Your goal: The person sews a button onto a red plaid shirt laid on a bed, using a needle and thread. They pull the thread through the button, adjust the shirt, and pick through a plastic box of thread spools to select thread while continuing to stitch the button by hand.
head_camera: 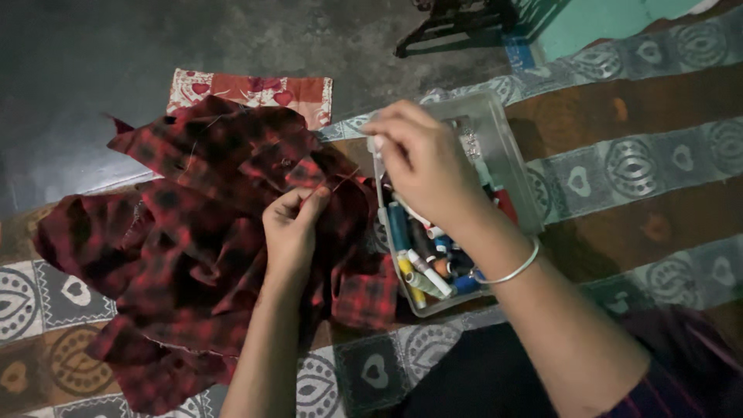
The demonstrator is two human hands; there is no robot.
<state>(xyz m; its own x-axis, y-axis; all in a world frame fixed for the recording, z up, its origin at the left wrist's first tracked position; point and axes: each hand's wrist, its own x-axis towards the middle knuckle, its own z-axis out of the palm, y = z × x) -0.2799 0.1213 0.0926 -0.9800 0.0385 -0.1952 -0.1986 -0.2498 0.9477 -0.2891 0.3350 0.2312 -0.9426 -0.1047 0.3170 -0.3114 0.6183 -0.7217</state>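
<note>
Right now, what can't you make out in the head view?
- Needle or thread at the right hand fingertips: too small and dim.
- Middle of the clear plastic box: hidden by the right hand and wrist.
- Red plaid shirt under the left hand: covered.
- Dark frame at top: cut off by the edge.

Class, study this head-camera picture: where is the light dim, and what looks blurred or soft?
Head view: dim overall, the floor top left nearly black; the red checked shirt loses its folds in shadow; the right hand looks slightly soft over the clear thread box; the left hand pinches the cloth; no glare.
</note>
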